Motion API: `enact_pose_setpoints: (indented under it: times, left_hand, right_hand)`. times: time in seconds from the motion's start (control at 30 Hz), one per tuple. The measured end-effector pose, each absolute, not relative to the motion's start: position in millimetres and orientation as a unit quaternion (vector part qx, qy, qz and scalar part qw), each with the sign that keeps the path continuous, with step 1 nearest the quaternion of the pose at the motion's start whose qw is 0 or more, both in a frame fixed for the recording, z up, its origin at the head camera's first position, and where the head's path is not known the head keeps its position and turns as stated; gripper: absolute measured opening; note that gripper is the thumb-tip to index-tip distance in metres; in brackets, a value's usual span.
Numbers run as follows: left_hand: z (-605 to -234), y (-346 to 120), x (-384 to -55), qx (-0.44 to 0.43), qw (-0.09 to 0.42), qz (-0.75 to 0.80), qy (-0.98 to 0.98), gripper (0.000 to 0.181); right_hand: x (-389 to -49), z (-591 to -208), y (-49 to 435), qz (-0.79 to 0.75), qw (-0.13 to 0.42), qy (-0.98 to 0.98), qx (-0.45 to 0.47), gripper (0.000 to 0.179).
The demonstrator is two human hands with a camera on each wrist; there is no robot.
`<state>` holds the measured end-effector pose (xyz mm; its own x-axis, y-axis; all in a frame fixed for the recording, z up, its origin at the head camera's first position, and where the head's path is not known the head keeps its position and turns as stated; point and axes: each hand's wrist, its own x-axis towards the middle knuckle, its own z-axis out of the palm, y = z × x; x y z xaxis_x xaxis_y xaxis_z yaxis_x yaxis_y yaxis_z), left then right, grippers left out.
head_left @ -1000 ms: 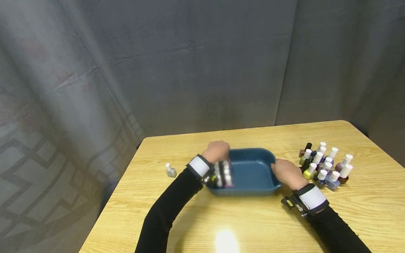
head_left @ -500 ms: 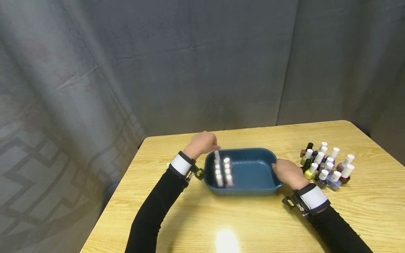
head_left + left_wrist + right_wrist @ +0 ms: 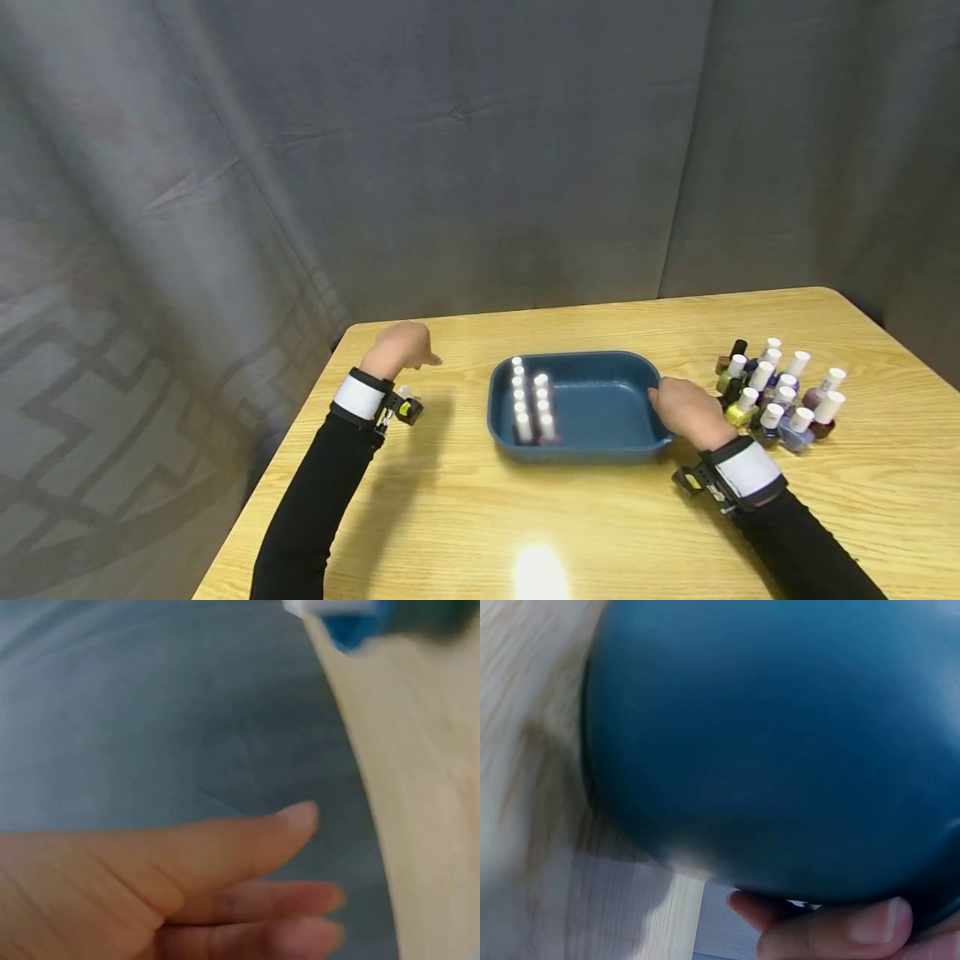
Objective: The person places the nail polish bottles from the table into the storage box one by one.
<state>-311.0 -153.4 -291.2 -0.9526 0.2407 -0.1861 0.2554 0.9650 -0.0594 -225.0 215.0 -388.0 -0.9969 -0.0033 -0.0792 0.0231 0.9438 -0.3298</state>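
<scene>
My left hand (image 3: 400, 347) hangs over the left part of the table, left of the blue tray (image 3: 600, 454). Its thumb and fingers (image 3: 262, 930) are extended, with nothing between them in the left wrist view. A lone nail polish bottle (image 3: 406, 392) lies mostly hidden behind that wrist, only its white cap peeking out. My right hand (image 3: 692, 412) grips the tray's right end, fingers curled at the rim in the right wrist view. Inside the tray, on the left, two rows of nail polish bottles (image 3: 521, 396) stand with white caps up.
Several more nail polish bottles (image 3: 772, 414) stand clustered right of the tray, beside my right hand. They have white or black caps. The wooden table (image 3: 465, 533) ends at a grey curtain (image 3: 465, 208) along its back edge.
My left hand has moved out of the tray and leftward, toward the lone bottle, which its wrist now mostly covers. The right hand stays at the tray's right end.
</scene>
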Motion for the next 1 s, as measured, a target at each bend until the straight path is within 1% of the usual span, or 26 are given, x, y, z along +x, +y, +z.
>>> enact_pose_setpoints:
  times: [0.07, 0.13, 0.27, 0.37, 0.5, 0.73, 1.0]
  left_hand:
    - [-300, -165, -313, 0.109, 0.081, -0.051, 0.989, 0.034]
    - [-309, -177, -313, 0.095, 0.087, -0.061, 0.99, 0.033]
    - [-323, -196, -312, 0.088, 0.136, -0.057, 0.985, 0.029]
    - [-330, -203, -311, 0.1, 0.154, -0.029, 0.983, 0.025]
    - [-334, -203, -313, 0.114, 0.142, -0.015, 0.983, 0.021]
    - [-332, -197, -316, 0.108, 0.13, -0.046, 0.985, 0.026]
    - [-303, -168, -319, 0.108, 0.078, -0.058, 0.989, 0.034]
  right_hand:
    - [-226, -388, 215, -0.167, 0.039, 0.985, 0.005, 0.033]
    - [-227, -389, 215, -0.167, 0.04, 0.985, 0.004, 0.033]
    - [-228, -390, 215, -0.167, 0.042, 0.985, 0.007, 0.033]
    - [-228, -391, 215, -0.168, 0.042, 0.985, 0.005, 0.032]
    - [-229, -391, 214, -0.169, 0.042, 0.985, 0.004, 0.032]
    - [-228, -391, 213, -0.172, 0.024, 0.985, -0.009, 0.031]
    - [-228, -390, 213, -0.17, 0.032, 0.985, 0.0, 0.032]
